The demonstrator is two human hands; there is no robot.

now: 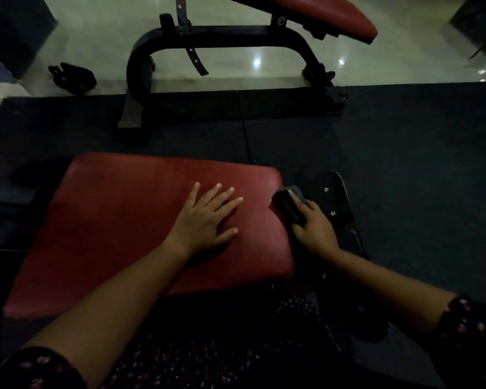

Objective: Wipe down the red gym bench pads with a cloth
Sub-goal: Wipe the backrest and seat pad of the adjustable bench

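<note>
A red bench pad (118, 220) fills the lower left of the head view. My left hand (208, 217) lies flat on its top near the right end, fingers spread and straight. My right hand (312, 226) presses a dark folded cloth (288, 204) against the pad's right side edge, fingers over the cloth. Part of the cloth is hidden under my fingers. A second red pad (320, 15) on another bench shows at the top.
A black metal plate with bolts (334, 197) sticks out right of the pad, under my right hand. The other bench's black curved frame (222, 37) stands ahead on the pale tiled floor. Dark rubber mats (404, 150) cover the floor around me. A black object (73, 77) lies far left.
</note>
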